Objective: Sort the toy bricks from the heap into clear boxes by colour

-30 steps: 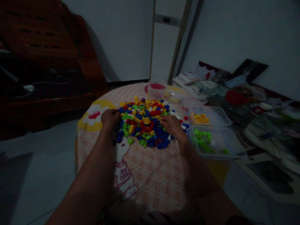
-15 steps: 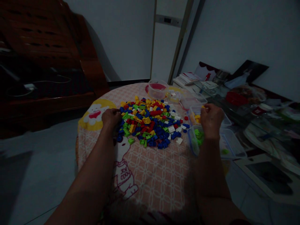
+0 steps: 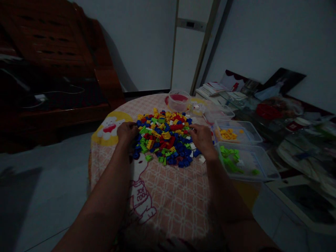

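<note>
A heap of small toy building bricks [image 3: 166, 135] in yellow, blue, green, red and white lies on the round table. At its left edge rests my left hand [image 3: 127, 131], fingers curled together against the bricks; whatever they pinch is hidden. Over the right side of the heap is my right hand [image 3: 201, 138], its fingers stretched toward the red and white bricks, with a small gap between thumb and forefinger. To the right stand two clear plastic boxes. Yellow bricks [image 3: 227, 133] lie in the far box [image 3: 253, 127], and green bricks [image 3: 230, 159] in the near box [image 3: 271, 171].
A patterned cloth [image 3: 178, 196] covers the table. Behind the heap stands a round clear tub [image 3: 179, 101], with a clear lid [image 3: 219, 112] beside it. A cluttered glass table [image 3: 262, 115] is at the right, and a wooden bench [image 3: 102, 80] at the left.
My right hand has moved left from above the far box to the heap, and the yellow brick it held is no longer in its fingers. My left hand stays at the heap's edge.
</note>
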### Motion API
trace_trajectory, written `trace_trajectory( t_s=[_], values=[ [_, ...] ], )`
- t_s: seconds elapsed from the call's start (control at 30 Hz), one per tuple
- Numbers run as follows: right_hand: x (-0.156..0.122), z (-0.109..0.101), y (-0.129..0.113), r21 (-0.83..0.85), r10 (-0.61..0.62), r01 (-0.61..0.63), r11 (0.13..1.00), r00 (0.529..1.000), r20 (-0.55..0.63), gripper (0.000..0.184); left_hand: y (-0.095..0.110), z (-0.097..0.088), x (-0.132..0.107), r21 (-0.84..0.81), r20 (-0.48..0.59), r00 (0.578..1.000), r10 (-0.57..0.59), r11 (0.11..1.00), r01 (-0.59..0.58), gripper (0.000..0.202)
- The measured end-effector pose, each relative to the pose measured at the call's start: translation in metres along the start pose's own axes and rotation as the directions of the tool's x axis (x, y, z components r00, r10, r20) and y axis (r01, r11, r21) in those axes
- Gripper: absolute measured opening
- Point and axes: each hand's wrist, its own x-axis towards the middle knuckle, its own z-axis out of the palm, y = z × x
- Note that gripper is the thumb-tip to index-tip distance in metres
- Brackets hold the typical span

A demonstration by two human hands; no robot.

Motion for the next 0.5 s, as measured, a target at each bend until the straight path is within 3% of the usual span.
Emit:
trace_trajectory(
  t_s=[0.13,0.27,0.5],
  values=[
    [-0.004,0.028,-0.031,0.015,-0.110,0.109,0.994,0.979,0.170,0.047,0.002,0.000,0.000,0.008,-0.002,1.000,-0.007,1.000,0.007,0.049],
    [-0.004,0.047,-0.047,-0.047,-0.136,0.154,0.987,0.951,0.278,0.058,0.003,0.000,0.000,0.011,-0.006,1.000,-0.009,1.000,0.009,0.048],
    [-0.005,0.054,-0.047,-0.111,-0.127,0.172,0.979,0.935,0.331,0.039,0.002,0.000,0.000,0.027,0.000,1.000,0.003,1.000,-0.003,0.048]
  ],
)
